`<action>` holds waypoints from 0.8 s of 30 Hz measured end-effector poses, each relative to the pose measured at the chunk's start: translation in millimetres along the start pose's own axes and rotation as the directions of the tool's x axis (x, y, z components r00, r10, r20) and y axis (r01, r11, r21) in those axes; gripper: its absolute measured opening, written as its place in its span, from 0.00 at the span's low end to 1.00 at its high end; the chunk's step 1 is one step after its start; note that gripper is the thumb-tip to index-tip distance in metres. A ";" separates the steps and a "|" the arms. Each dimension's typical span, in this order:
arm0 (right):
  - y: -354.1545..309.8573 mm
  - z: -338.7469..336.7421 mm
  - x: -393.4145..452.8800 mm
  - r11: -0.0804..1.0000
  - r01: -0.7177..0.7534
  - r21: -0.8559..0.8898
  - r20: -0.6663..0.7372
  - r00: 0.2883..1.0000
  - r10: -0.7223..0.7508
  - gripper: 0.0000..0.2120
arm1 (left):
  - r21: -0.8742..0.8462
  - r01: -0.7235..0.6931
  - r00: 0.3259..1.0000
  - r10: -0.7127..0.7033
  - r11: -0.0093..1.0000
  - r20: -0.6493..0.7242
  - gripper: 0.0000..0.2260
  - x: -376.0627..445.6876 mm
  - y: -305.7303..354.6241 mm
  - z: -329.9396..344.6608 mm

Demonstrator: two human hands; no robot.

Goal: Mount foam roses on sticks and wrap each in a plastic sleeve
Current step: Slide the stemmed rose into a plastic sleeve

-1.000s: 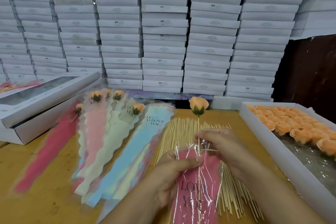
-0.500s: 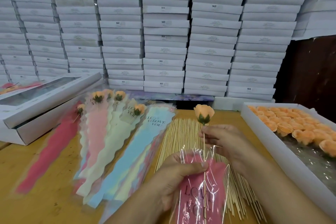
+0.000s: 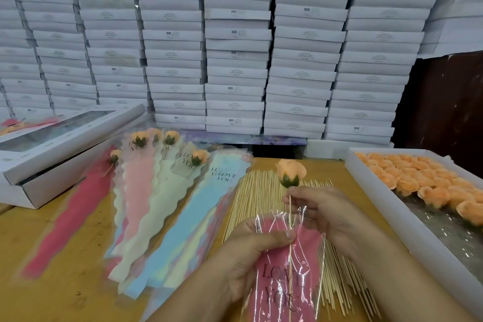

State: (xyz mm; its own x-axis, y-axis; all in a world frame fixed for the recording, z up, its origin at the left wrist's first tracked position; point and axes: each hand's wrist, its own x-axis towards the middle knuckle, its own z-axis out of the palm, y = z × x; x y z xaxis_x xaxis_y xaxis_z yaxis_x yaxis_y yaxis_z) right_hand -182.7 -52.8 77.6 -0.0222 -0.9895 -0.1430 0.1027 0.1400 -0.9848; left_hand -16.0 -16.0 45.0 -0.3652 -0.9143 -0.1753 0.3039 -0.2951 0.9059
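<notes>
An orange foam rose [image 3: 290, 172] with a green base sits on top of a thin wooden stick [image 3: 290, 206]. My right hand [image 3: 325, 210] pinches the stick just below the flower. The stick runs down inside a pink plastic sleeve [image 3: 287, 277] printed "LOVE YOU". My left hand [image 3: 251, 251] holds the sleeve near its open top, thumb pressed on its front. A pile of bare sticks [image 3: 256, 196] lies on the wooden table [image 3: 65, 293] under both hands.
A white tray [image 3: 407, 222] of orange foam roses stands at the right. Several sleeved roses [image 3: 141, 172] and flat coloured sleeves [image 3: 198, 219] fan out at the left. An open white box [image 3: 52, 154] lies far left. Stacked white boxes [image 3: 235, 47] wall the back.
My right hand has slid up the stick to just under the flower. The rose has sunk lower and a little to the right, and the stick reaches deeper into the pink sleeve.
</notes>
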 end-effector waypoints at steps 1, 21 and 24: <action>0.2 -0.6 -0.1 1.000 -0.003 0.000 0.002 1.000 0.003 0.05 | 0.003 -0.001 1.000 0.001 1.000 0.004 0.12 0.0 0.1 0.4; -6.7 -11.9 0.8 0.913 0.361 -0.188 0.037 0.932 -0.361 0.10 | 0.047 0.083 0.996 -0.084 0.995 0.010 0.29 3.2 -4.5 -3.3; -0.6 -10.7 -0.3 0.908 0.350 -0.230 0.044 0.936 -0.350 0.10 | 0.044 0.067 0.998 -0.068 0.997 0.008 0.28 4.4 -3.6 -3.5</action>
State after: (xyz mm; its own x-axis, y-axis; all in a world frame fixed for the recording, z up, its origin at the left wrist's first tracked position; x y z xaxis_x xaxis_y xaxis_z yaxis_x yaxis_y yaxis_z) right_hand -193.4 -52.3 77.2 -0.0127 -0.9765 0.2151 -0.1434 -0.2111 -0.9669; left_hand -15.6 -19.9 39.7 -0.3922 -0.8898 -0.2332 0.2393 -0.3435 0.9081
